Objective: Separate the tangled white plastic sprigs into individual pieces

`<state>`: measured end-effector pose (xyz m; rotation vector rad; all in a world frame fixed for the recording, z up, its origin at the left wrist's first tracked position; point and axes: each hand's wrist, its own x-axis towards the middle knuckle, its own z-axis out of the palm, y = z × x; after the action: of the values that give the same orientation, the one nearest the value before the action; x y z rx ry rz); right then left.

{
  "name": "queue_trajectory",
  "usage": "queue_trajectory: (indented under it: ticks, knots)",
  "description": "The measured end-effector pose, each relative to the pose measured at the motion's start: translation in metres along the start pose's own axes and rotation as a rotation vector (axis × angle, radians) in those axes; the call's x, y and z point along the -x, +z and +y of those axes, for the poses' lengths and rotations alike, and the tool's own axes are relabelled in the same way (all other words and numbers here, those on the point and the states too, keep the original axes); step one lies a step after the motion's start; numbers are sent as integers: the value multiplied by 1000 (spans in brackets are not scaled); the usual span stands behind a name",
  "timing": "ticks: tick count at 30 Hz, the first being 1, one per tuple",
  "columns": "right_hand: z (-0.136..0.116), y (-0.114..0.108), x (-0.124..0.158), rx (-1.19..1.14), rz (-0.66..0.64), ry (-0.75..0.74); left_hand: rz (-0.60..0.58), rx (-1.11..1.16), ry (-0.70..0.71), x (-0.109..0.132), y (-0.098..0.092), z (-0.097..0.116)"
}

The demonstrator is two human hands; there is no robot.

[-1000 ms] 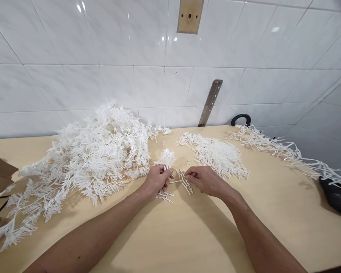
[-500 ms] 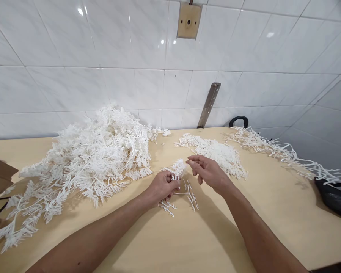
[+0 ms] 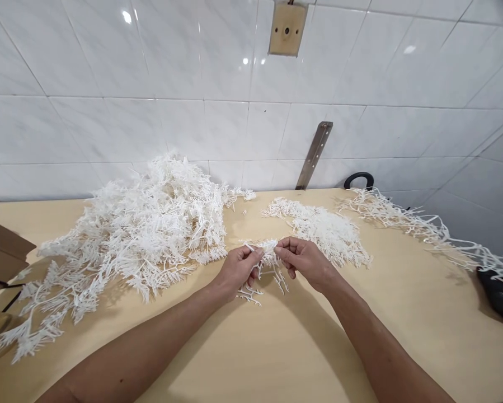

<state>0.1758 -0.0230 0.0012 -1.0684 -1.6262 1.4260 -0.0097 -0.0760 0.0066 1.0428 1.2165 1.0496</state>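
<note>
A white branched plastic sprig (image 3: 269,258) is held between my two hands above the middle of the table. My left hand (image 3: 239,270) is closed on its stem side, with bare white twigs (image 3: 249,294) hanging below the fingers. With thumb and forefinger, my right hand (image 3: 302,258) pinches the sprig's tip from the right. Left of my hands lies a big heap of white feathery sprigs (image 3: 150,224). Beyond my right hand is a lower pile of small white pieces (image 3: 327,226). Fingers partly hide the sprig.
Bare white stems (image 3: 419,221) stretch along the table's right side, near a black ring-shaped handle (image 3: 359,180) and a black object (image 3: 501,294). A metal strip (image 3: 314,155) leans on the tiled wall. Cardboard (image 3: 3,252) stands at the left edge of the wooden table (image 3: 251,358).
My right hand has closed its fingers on the sprig's tip; before, it hovered beside it with fingers apart. My left hand has kept its hold. The view has shifted slightly.
</note>
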Motion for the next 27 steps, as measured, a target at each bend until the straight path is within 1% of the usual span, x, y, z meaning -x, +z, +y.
queue_trajectory:
  ticks: [2,6,8,14,18,22,27]
  knots:
    - [-1,2,0,-48,-12,10,3,29,-9,0,-1,2]
    - [-2,2,1,-147,20,50,-68,101,-31,0,-2,4]
    - [-2,1,1,-172,22,64,-82,103,-48,-1,-2,3]
    - [-2,4,3,-175,-34,35,-99,140,-75,0,0,5]
    - [-5,3,5,-158,-42,36,-128,167,-115,1,0,5]
    - [-11,-1,8,-170,-68,81,-90,180,-123,-1,0,2]
    - [-15,-3,9,-188,-89,111,-67,190,-82,-2,1,2]
